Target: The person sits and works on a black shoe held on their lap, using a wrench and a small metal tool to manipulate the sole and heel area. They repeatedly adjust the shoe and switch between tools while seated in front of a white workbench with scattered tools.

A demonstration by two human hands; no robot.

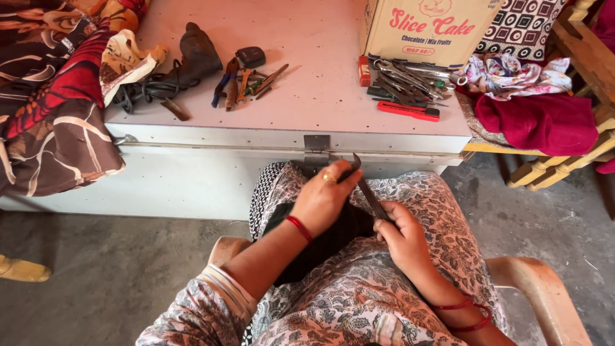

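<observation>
Head view: at the far left a patterned cloth (57, 96) in red, brown and cream hangs over the end of the pale metal trunk whose lid serves as your surface (307, 77). Next along the lid lie a tangle of dark cord (144, 90), a dark drill-like tool (195, 54), and a loose cluster of small hand tools (246, 80). In front of the trunk, over your lap, your left hand (323, 195) curls over a piece of black fabric (333, 237), its fingers (343, 176) closed around the upper end of a slim dark metal tool (368, 192) that looks like scissors or pliers, though you cannot tell which. The tool's long axis runs diagonally, its upper tip pointing away from you toward the trunk's hasp (316, 144) and slightly left, its lower end slanting down to the right. Your right hand (403, 240) grips that lower end, fingers wrapped shut around it, so the tool spans the gap between your two hands, with its middle bare. Further right on the lid, a second heap of pliers and spanners (403, 80) lies beside a red utility knife (408, 111), in front of a cardboard box (426, 29). At the far right, crumpled maroon cloth (538, 122) rests on a wooden frame (589, 57).
</observation>
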